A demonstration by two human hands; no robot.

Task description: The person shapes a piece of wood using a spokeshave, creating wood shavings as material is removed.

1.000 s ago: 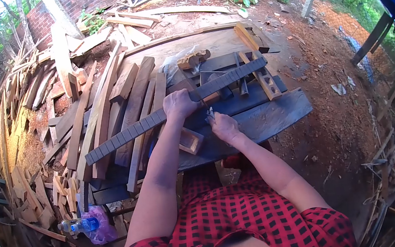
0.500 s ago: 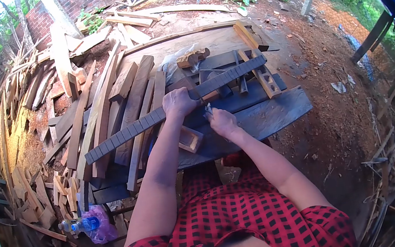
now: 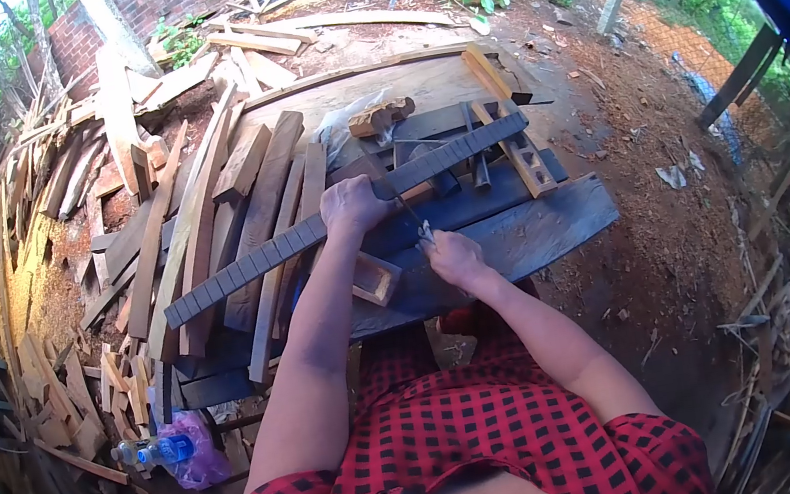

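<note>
A long dark wooden strip with evenly spaced cross lines lies slantwise over the workbench. My left hand is closed over the middle of the strip, pressing on it. In my right hand is a thin-bladed hand tool; its exact kind is too small to make out. The tool's narrow end points up and left to the strip's near edge, close beside my left hand. Below the strip sits a small open wooden box.
Several wooden boards lie to the left of the bench. A hammer and a wooden piece with holes rest at the strip's right end. Bottles in a pink bag stand lower left. Offcuts cover the ground.
My right hand has drawn back slightly down and right from the strip, showing more of the thin blade. My left hand keeps its grip on the strip.
</note>
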